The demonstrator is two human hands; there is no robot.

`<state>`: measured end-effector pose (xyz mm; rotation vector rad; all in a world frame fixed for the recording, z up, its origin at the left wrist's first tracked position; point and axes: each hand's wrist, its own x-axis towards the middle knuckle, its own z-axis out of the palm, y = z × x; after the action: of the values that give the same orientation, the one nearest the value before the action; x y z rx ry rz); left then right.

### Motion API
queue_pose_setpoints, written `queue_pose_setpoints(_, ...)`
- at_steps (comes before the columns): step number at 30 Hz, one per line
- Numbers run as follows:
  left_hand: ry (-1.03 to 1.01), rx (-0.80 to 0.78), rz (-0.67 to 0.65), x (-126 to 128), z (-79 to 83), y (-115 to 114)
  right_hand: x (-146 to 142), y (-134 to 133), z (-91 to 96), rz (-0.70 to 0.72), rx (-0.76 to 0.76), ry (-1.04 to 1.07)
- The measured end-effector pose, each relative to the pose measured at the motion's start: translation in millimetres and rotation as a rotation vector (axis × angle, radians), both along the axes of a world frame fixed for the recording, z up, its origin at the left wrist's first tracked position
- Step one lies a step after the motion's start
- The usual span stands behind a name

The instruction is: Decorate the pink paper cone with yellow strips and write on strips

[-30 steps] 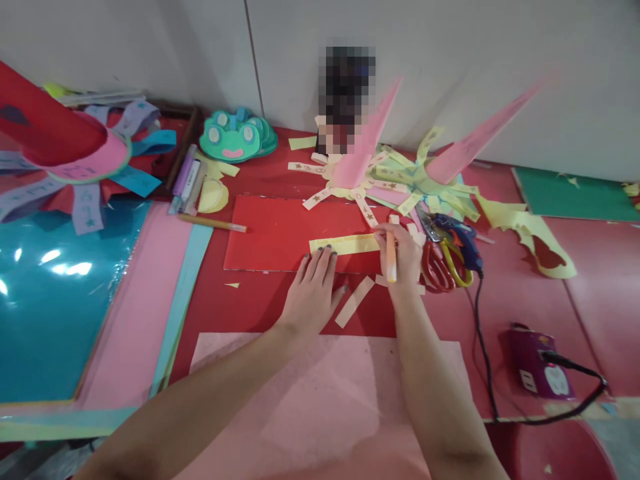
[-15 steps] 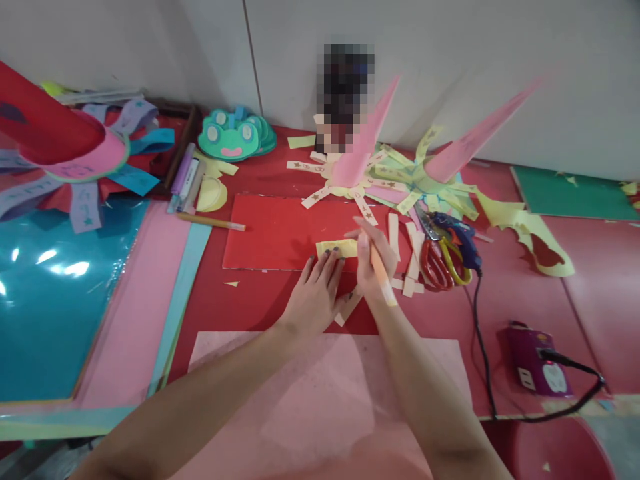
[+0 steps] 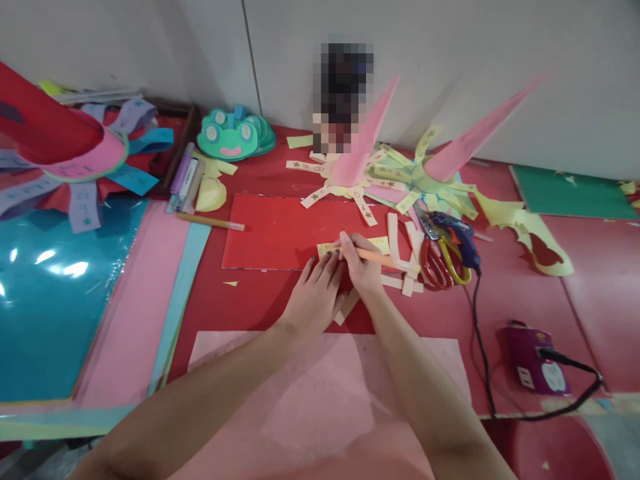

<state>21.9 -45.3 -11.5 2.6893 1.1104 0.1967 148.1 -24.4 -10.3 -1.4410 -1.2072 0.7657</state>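
A slim orange pen (image 3: 385, 259) is pinched in my right hand (image 3: 364, 267), its tip end down at a pale yellow paper strip (image 3: 378, 245) and its other end pointing right. My left hand (image 3: 316, 285) lies flat with fingers stretched out, their tips pressing the strip's left part. The strip rests on a red board (image 3: 275, 230). Below my right hand a small tan paper strip (image 3: 346, 308) lies on the table. The exact contact of the pen tip is partly hidden by my fingers.
Cut paper strips (image 3: 393, 233), scissors (image 3: 436, 265) and a blue glue gun (image 3: 457, 233) lie to the right, its cord running to a purple power box (image 3: 537, 360). Pink paper cones (image 3: 367, 143) stand behind. Green frog cutouts (image 3: 233, 137) and markers (image 3: 184, 175) are left.
My right hand has swung the orange pen from a steep slant to a flatter angle, bringing its tip left toward my left fingertips. The strip's right end now shows; my left hand stays put.
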Motion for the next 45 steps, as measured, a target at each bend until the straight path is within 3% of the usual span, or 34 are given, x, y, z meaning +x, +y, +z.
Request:
queue_pose_setpoints(5,-0.005,0.027,0.020,0.6,2.5,-2.4,-1.3,5.7,-4.8,-0.042,-0.033,0.087)
queue_pose_setpoints(16,0.010,0.117,0.035,-0.9,6.4,-3.9,-4.0,5.6,-4.9,-0.064,-0.029,-0.005)
queue_pose_setpoints(27,0.001,0.064,0.015,-0.5,7.4,-3.1,-2.7,1.6,0.9,-0.296,0.060,-0.146)
queue_pose_setpoints(38,-0.025,0.088,0.008,-0.8,7.0,-2.6,0.0,4.8,-2.4,-0.089,-0.035,-0.058)
queue_pose_setpoints(45,-0.065,0.083,0.023,-1.0,7.3,-2.4,2.0,6.6,-6.1,-0.060,-0.045,-0.078)
